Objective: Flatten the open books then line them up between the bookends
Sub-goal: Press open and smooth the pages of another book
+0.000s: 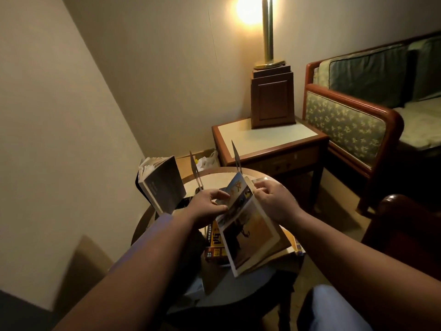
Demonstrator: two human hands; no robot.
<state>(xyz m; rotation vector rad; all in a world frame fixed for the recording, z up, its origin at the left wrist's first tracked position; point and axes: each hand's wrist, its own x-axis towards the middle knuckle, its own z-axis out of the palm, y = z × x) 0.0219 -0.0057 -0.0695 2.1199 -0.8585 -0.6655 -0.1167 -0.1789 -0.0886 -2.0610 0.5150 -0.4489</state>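
Both hands on the sandy picture-cover paperback (248, 232), held over the round wood-rimmed table (216, 179)

The left hand (206, 206) pinches the cover's left edge between thumb and fingers. The right hand (274, 201) has its fingers curled over the top right edge, so the paperback hangs tilted above the middle of the table. Under it on the table there's a yellow book with black lettering (216, 248). At the table's far edge two thin metal bookends (193, 167) (236, 158) stand upright, apart from each other. At the table's left edge a grey-covered book (164, 187) stands propped up, pages fanned at the top.
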